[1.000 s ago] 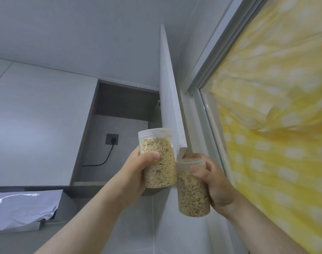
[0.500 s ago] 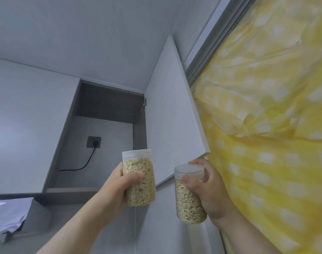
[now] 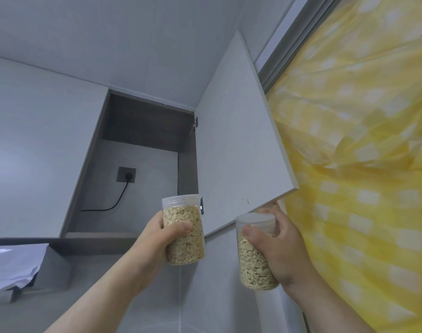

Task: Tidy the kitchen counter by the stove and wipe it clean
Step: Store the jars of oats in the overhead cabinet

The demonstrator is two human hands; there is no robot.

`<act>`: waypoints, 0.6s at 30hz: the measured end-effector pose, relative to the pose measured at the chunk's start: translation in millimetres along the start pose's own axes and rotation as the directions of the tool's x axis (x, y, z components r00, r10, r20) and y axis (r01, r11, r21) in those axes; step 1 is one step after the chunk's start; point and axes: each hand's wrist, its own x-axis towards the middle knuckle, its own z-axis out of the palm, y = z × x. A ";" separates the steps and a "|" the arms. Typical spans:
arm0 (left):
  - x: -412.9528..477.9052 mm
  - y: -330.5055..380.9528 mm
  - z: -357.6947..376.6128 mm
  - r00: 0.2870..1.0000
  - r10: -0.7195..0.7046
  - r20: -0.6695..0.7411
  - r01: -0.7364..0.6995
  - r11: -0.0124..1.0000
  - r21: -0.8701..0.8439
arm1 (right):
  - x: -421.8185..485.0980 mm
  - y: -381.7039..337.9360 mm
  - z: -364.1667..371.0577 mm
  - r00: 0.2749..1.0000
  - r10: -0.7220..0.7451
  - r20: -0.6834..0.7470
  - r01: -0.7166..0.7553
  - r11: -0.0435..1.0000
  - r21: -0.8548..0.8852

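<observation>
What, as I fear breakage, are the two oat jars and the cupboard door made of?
Left jar and right jar: probably clear plastic, since oats show through the walls, with frosted, translucent lids. Cupboard door: seemingly laminated board, matte pale grey, flat with a squared edge.

One head-worn wide-angle view only, so no overlap with another. It looks steeply up from below, near the open cabinet [image 3: 142,164]. The ceiling [image 3: 109,25] fills the top, the door [image 3: 238,152] the middle, a curtain [image 3: 361,164] the right.
</observation>
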 end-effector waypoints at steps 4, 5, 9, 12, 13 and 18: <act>0.3 -3.8 -10.6 1.000 -0.006 -0.026 0.006 1.000 0.021 | -8.8 12.6 16.6 0.999 0.049 0.010 -0.049 0.999 -0.022; 0.2 -4.8 -14.4 0.999 -0.011 -0.036 0.012 1.000 0.028 | -9.3 15.9 20.1 0.998 0.066 0.019 -0.066 0.998 -0.004; -0.6 -5.1 -38.4 0.994 -0.020 -0.110 0.031 0.995 0.099 | -4.6 22.4 37.1 0.992 0.120 0.048 -0.121 0.992 0.025; -0.6 -2.5 -63.1 0.984 -0.037 -0.175 0.071 0.978 0.195 | 4.7 26.7 57.3 0.984 0.167 0.066 -0.171 0.983 0.063; -0.5 -1.8 -72.4 0.979 -0.041 -0.199 0.087 0.970 0.227 | 8.5 29.6 65.6 0.980 0.184 0.073 -0.189 0.979 0.075; -0.7 4.2 -129.0 0.949 0.002 -0.316 0.154 0.870 0.469 | 23.6 53.2 121.6 0.975 0.190 0.117 -0.199 0.977 0.071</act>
